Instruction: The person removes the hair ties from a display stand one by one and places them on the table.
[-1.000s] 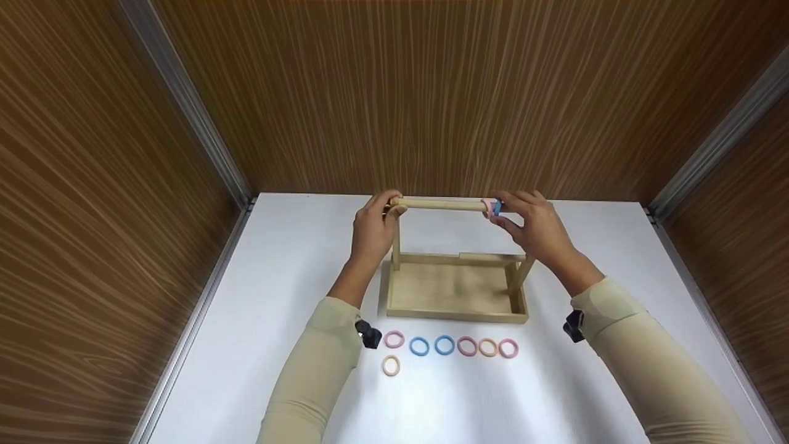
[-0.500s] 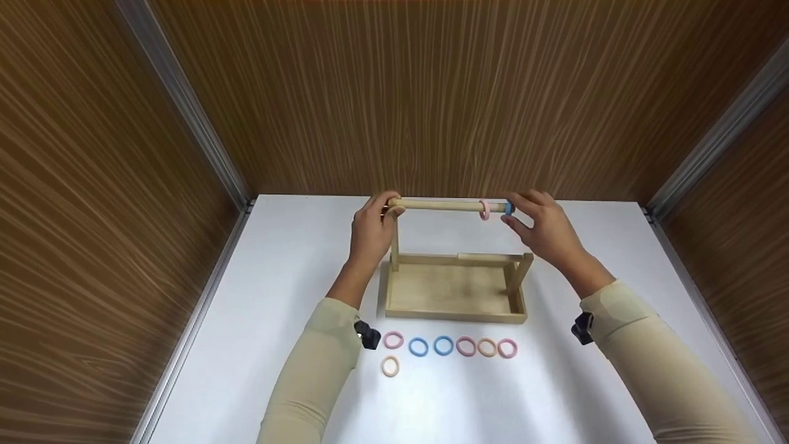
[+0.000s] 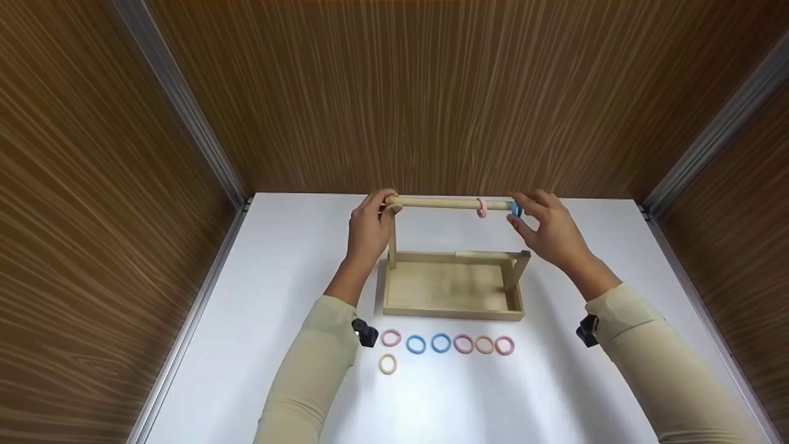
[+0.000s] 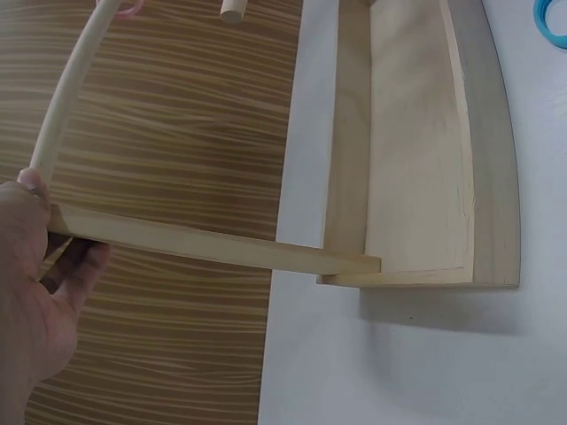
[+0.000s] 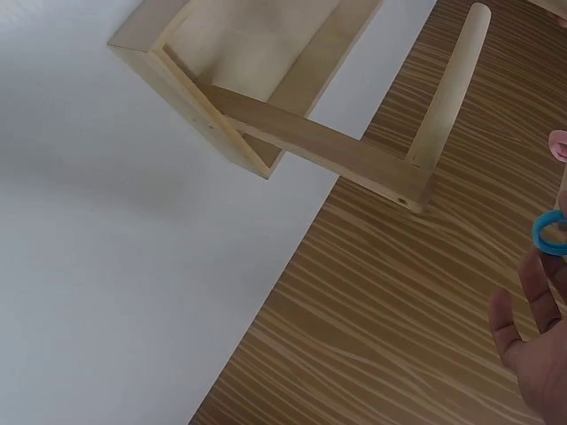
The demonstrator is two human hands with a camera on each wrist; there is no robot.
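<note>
A wooden stand has a tray base (image 3: 453,313) and two uprights. A long dowel (image 3: 431,203) runs across its top, and my left hand (image 3: 368,231) grips the dowel's left end where it meets the left upright (image 4: 204,246). In the left wrist view my thumb lies on the dowel (image 4: 62,106). A pink ring (image 3: 481,208) hangs on the dowel right of centre. At the dowel's right tip my right hand (image 3: 548,234) pinches a blue ring (image 3: 516,209). The right wrist view shows this blue ring (image 5: 551,234) at my fingertips, clear of the right upright (image 5: 310,137).
Several loose rings (image 3: 441,343) in pink, blue and peach lie in a row on the white table (image 3: 296,259) in front of the tray, with one cream ring (image 3: 388,364) nearer me. Wood-grain walls (image 3: 431,92) close in the back and both sides.
My right hand has drawn the blue ring rightward along the dowel, away from the pink ring, to the dowel's right tip. The left hand has kept its grip.
</note>
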